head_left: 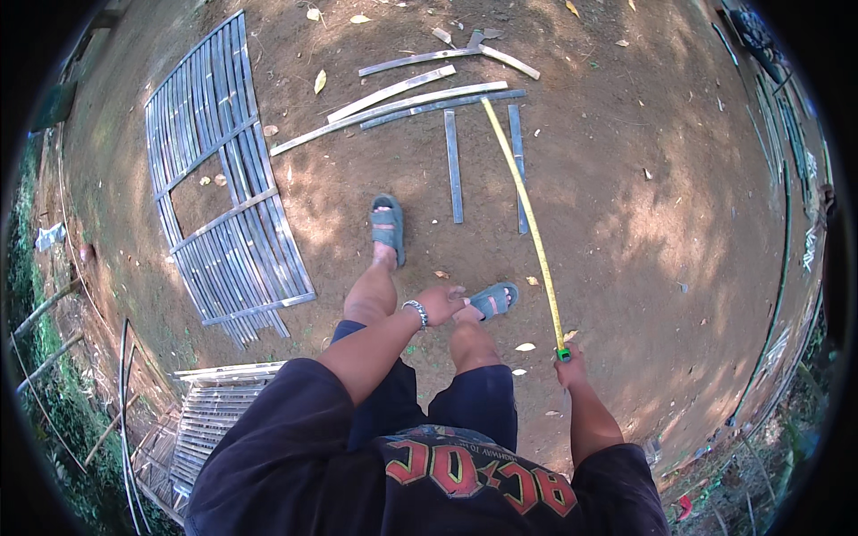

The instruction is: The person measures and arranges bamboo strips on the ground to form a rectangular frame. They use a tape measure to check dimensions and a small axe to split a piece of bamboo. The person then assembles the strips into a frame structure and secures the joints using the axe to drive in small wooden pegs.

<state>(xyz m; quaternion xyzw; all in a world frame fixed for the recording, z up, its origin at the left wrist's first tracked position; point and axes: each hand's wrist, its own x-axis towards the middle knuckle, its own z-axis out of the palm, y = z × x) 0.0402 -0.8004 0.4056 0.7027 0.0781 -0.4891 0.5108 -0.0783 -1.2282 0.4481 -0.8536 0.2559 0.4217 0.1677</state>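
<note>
1. Sun-dappled brown earth (643,232) is filling most of the view, its edges being cut off in darkness.
2. Slatted bamboo panel (223,220) is lying at left.
3. Long pale strip (384,111) is lying ahead, among other strips.
4. Left hand (436,305) is overlapping the right lower leg (471,348) in view, fingers loosely curled; cannot tell whether they are touching or holding anything.
5. Yellow tape blade (530,214) is running from the strips back to the right hand; its tip is too small to make out.
6. Right hand (572,368) is gripping the green tape case (563,355), which is protruding at the fingertips; some fingers are being hidden.
</note>
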